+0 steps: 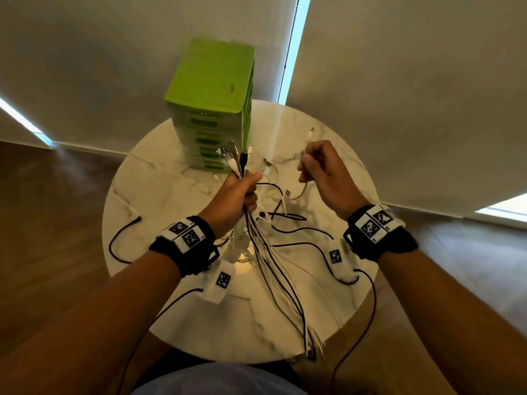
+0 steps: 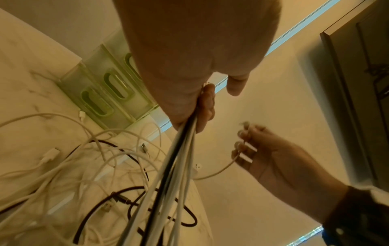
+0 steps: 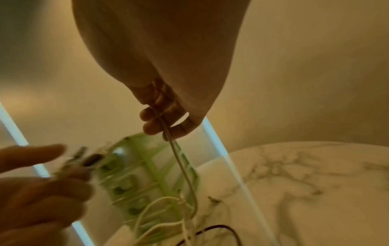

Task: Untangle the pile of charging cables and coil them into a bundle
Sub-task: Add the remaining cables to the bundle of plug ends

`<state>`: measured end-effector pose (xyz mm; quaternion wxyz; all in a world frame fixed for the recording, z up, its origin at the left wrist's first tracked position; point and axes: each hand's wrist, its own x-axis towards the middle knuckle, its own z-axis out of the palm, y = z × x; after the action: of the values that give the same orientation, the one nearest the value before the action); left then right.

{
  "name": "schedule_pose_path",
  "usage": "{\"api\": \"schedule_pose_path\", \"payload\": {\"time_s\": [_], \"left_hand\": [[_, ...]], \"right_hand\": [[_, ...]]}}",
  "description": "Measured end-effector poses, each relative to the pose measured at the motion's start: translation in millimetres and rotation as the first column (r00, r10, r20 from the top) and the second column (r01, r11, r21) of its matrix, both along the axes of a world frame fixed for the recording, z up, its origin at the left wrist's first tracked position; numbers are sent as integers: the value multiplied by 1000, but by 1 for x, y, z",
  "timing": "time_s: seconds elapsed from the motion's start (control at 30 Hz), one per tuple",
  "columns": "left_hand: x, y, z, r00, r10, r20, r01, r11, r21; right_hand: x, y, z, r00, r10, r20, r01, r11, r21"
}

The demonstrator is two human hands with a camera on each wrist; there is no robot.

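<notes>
My left hand (image 1: 242, 192) grips a bunch of white and black charging cables (image 1: 268, 260) above the round marble table (image 1: 176, 309); their plugs (image 1: 236, 156) fan out above my fist, and the strands (image 2: 172, 174) trail down over the front edge. To its right, my right hand (image 1: 319, 169) is raised, pinching a single white cable (image 3: 183, 168) that hangs back to the table, its plug end (image 1: 311, 132) sticking up. Loose loops of cable (image 2: 101, 158) lie tangled on the table between my hands.
A tall green drawer unit (image 1: 212, 106) stands at the table's back, just behind my left hand. Black wires from my wrist cameras (image 1: 368, 295) droop over the table sides. Window blinds hang behind, with wooden floor (image 1: 57, 209) around.
</notes>
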<state>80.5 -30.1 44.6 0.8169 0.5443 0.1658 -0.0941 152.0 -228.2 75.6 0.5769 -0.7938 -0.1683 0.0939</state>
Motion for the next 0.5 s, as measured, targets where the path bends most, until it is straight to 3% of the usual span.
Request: {"api": "schedule_pose_path", "payload": {"time_s": [0.1,0.2,0.4,0.5], "left_hand": [[-5,-6,5,1000,12,28,-9,996,-87],[-15,-9,10,993,-20,116,24,999,-37],[-33,-6,16,993,11,120,-36,978,206],[-41,-1,16,989,18,149,-58,963,264]], "right_hand": [[-32,22,15,975,143,168,-124,985,-120],[-51,40,12,943,214,254,-151,957,-247],[-70,57,4,945,216,245,-135,942,-307],[-79,63,4,972,171,163,-122,954,-273]]}}
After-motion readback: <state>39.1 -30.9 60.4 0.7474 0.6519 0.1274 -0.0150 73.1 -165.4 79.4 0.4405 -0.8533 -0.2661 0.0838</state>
